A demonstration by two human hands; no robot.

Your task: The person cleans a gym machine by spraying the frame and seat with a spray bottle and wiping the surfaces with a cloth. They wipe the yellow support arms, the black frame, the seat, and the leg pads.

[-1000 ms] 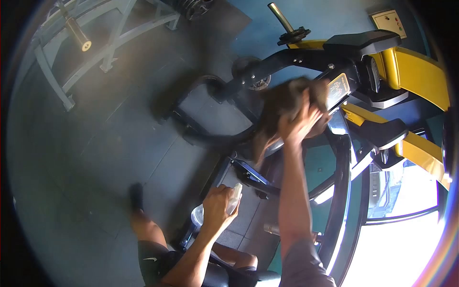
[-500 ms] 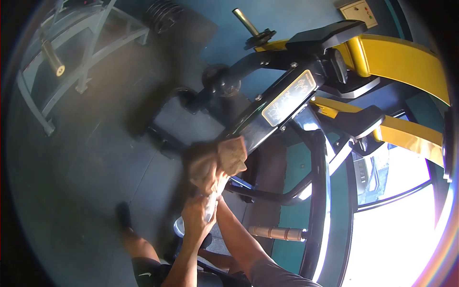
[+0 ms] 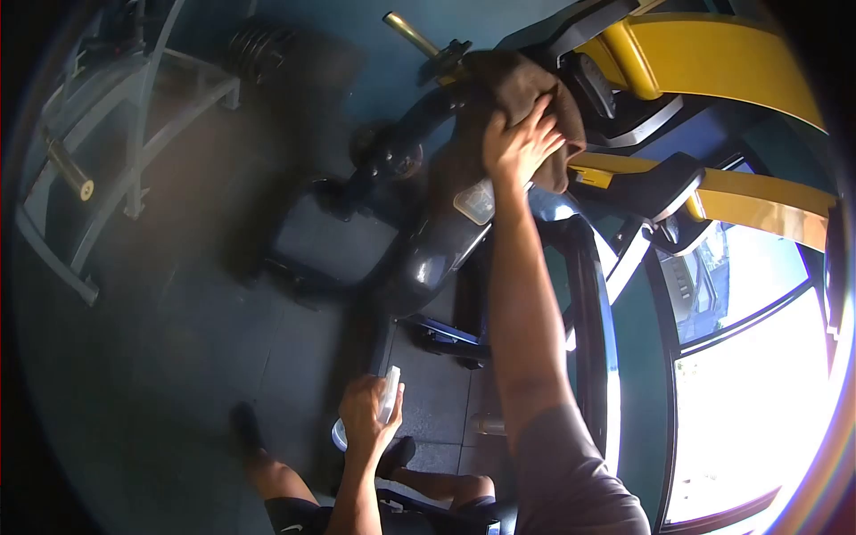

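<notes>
My left hand (image 3: 364,415) is closed around a spray bottle (image 3: 390,395) with a white top, low in the view above my legs. Part of the bottle's clear body shows beside the hand. My right hand (image 3: 522,147) lies with fingers spread on a brown cloth (image 3: 563,134). The cloth is draped over the upper part of the machine's black frame (image 3: 428,259), hiding most of the label plate (image 3: 475,202); only the plate's lower end shows.
Yellow machine arms (image 3: 727,58) with black pads extend to the right. A grey metal rack (image 3: 138,134) stands at the left. Weight plates (image 3: 259,49) are near the wall. A bright window (image 3: 740,419) is at the right. A black upright (image 3: 593,330) stands beside my right arm.
My right hand has moved up and away from my left hand, taking the cloth onto the upper frame. My left hand still holds the bottle, slightly lower. The view has shifted.
</notes>
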